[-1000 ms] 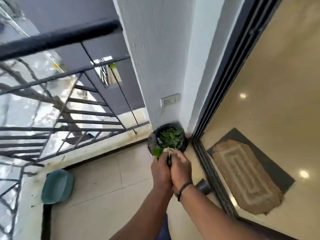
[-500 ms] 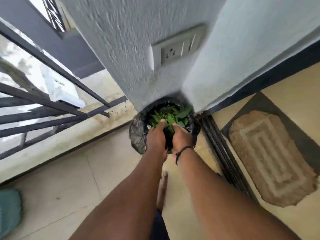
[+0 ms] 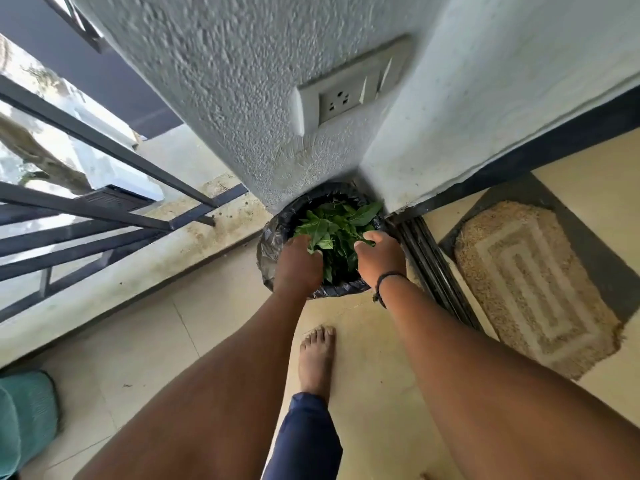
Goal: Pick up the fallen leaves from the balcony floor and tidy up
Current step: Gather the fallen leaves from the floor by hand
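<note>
While both hands are lowered into the bin, the scene is set out as follows.

Location: a round bin lined with a crinkled black plastic bag (image 3: 277, 237) is stood on the beige tiled balcony floor (image 3: 145, 341), tucked against the corner of the rough grey plastered wall (image 3: 214, 109), below a white wall socket plate (image 3: 349, 88).

Leaves: a heap of fresh green leaves (image 3: 334, 225) is seen filling the bin up to its rim.

Left hand: the left hand (image 3: 298, 263) is laid on the left of the heap, fingers bent down into the leaves; whether any are gripped cannot be told.

Right hand: the right hand (image 3: 379, 256), a black cord bracelet (image 3: 388, 280) at its wrist, is pressed on the right of the heap with fingers loosely spread, nothing clasped.

Progress: gathering is judged largely done, the leaves being binned and apparently pressed down; only small dark specks are seen on the floor and the stained ledge (image 3: 194, 233) under the dark metal railing (image 3: 104, 140). Floor outside the frame cannot be judged.

Orientation: the bin is stood upright, its mouth facing up towards the camera; the leaves are jumbled, the largest blade (image 3: 367, 213) being pointed up-right towards the wall corner.

Nearby: a woven tan doormat (image 3: 533, 282) is laid beyond the black sliding-door track (image 3: 433, 265).
</note>
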